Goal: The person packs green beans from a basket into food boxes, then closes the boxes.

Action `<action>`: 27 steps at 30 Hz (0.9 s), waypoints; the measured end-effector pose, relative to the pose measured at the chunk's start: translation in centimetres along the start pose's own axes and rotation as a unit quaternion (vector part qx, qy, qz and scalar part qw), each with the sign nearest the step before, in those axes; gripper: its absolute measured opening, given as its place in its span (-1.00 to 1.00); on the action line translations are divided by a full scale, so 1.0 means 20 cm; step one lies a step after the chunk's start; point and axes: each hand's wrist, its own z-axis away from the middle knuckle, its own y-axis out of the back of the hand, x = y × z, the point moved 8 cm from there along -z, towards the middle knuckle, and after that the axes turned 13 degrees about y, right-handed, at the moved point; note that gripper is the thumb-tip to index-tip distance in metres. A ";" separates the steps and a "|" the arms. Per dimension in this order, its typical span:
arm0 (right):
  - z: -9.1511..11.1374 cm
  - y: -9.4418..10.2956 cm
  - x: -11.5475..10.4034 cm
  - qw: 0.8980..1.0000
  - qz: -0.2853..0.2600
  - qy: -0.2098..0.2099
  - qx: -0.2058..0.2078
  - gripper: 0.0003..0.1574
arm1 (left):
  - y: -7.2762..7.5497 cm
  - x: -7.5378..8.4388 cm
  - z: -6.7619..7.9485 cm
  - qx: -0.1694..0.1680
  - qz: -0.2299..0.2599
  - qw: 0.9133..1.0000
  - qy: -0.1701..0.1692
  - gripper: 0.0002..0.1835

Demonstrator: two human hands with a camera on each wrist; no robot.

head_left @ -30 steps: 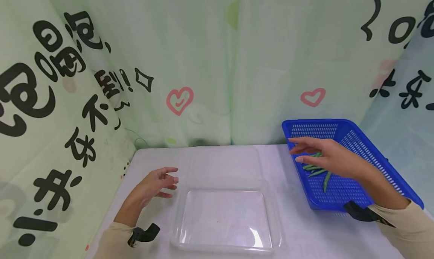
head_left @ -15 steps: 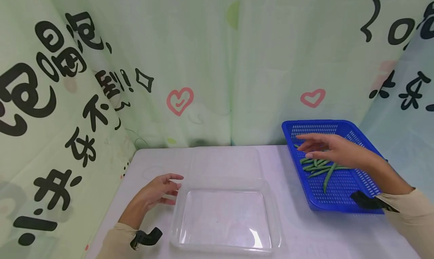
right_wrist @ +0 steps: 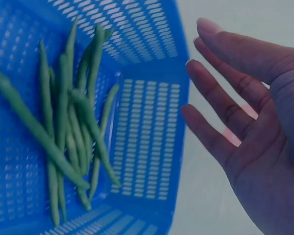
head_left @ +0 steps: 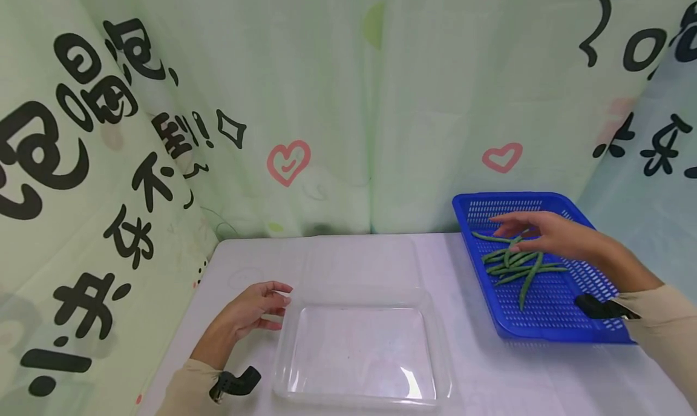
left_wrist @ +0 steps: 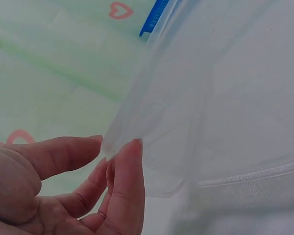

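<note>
In the head view, my left hand is at the far left corner of a clear plastic container. Its thumb and fingertips stand about the rim, as the left wrist view also shows, with a gap between them. My right hand hangs over a blue plastic basket, fingers loosely bent and holding nothing. Several green beans lie in the basket, below and beside the right fingertips. The right wrist view shows the beans crossing one another, apart from the hand.
Behind the container lies a faint clear flap, perhaps its lid. A white cloth covers the table. Printed curtains hang close at the back and both sides.
My right hand has drawn back to the right and slightly up over the basket, uncovering more beans. My left hand has moved right to the container's rim.
</note>
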 end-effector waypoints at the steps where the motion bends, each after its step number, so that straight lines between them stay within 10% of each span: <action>1: 0.01 0.00 0.02 1.000 -0.001 0.002 -0.001 -0.26 | 0.00 0.00 0.00 -0.001 0.000 1.000 -0.001 -0.58; 27: 0.14 -0.12 0.41 0.981 -0.112 -0.098 -0.121 -0.25 | 0.00 0.00 -0.02 -0.016 0.003 1.000 -0.005 -0.55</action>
